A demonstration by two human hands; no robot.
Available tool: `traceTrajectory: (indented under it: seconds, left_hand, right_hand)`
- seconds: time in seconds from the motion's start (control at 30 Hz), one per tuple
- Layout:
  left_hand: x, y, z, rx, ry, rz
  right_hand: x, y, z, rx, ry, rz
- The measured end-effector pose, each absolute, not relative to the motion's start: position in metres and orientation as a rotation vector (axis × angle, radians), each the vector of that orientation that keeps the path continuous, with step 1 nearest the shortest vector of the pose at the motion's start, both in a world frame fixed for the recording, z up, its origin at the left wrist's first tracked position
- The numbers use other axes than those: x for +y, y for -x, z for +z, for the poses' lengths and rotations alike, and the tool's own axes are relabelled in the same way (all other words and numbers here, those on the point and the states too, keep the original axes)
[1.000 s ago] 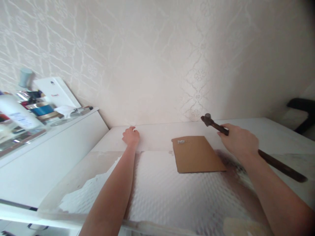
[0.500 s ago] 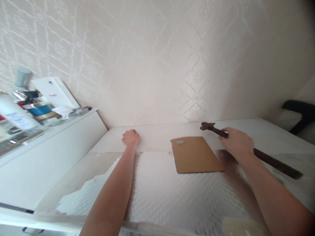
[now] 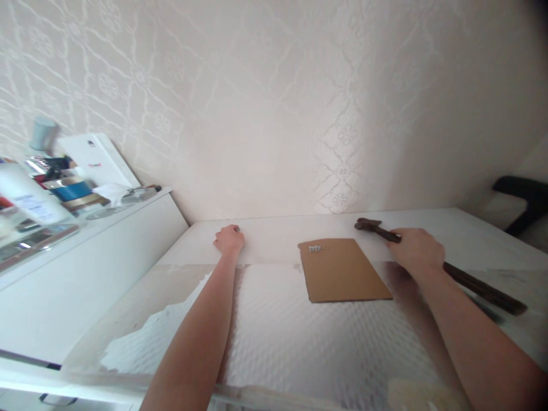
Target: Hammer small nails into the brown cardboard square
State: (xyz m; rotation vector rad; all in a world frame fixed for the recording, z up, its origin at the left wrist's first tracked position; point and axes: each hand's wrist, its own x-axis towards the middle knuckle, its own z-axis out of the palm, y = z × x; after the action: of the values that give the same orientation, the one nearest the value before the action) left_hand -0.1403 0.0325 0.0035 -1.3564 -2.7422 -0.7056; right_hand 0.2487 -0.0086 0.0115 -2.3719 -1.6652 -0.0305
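My right hand point(image 3: 417, 250) is wrapped round the wooden handle of a hammer point(image 3: 479, 285), whose dark head points left, toward the wall. At the back of the table my left hand point(image 3: 230, 240) is closed, with a small dark tip showing at its fingers; what it holds is too small to name. A brown cardboard sheet point(image 3: 346, 274) lies flat between my forearms. On its upper left part are several small silvery pieces point(image 3: 314, 248) in a row, with tiny dark dots beside them.
The white table point(image 3: 272, 231) has a worn, textured covering point(image 3: 291, 331). At left, a white cabinet point(image 3: 98, 257) carries a white box point(image 3: 98, 157), a blue roll of tape point(image 3: 72, 190) and a white bottle point(image 3: 29, 194). A black curved object point(image 3: 522, 191) stands at right. Patterned wallpaper point(image 3: 257, 114) rises behind.
The hammer and my right hand have shifted slightly right and down, its head now lower near the table. My left hand stays closed in about the same place.
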Motion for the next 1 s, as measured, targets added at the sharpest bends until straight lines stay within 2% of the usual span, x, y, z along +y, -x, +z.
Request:
traceTrajectory:
  seconds: [0.3, 1.0]
  left_hand:
    - [0.0328, 0.1383, 0.0043, -2.750, 1.367, -0.713]
    - [0.0317, 0.1359, 0.0068, -2.758, 1.371, -0.723]
  right_hand:
    - [-0.0095, -0.2466, 0.0094, -1.709, 2.339, -0.096]
    - [-0.0113, -0.2458, 0.0098, -1.725, 2.326, -0.016]
